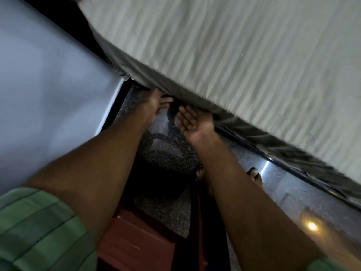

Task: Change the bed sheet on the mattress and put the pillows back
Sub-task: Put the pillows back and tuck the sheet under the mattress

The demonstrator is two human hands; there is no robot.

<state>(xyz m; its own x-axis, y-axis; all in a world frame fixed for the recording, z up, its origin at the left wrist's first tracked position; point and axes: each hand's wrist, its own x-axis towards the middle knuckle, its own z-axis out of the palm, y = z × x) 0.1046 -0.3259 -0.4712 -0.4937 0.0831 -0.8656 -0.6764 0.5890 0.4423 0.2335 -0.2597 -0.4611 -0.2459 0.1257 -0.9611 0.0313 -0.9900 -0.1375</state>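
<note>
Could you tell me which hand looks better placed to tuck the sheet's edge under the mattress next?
Probably the right hand: its open palm faces up directly beneath the hanging edge of the striped sheet, fingers touching the fabric. The left hand sits nearer the corner, fingers reaching under the edge.

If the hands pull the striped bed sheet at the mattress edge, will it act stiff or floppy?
Probably floppy: the striped bed sheet bunches into soft folds along the mattress edge where the left hand and right hand reach under it. It likely feels light and may slip back out.
</note>
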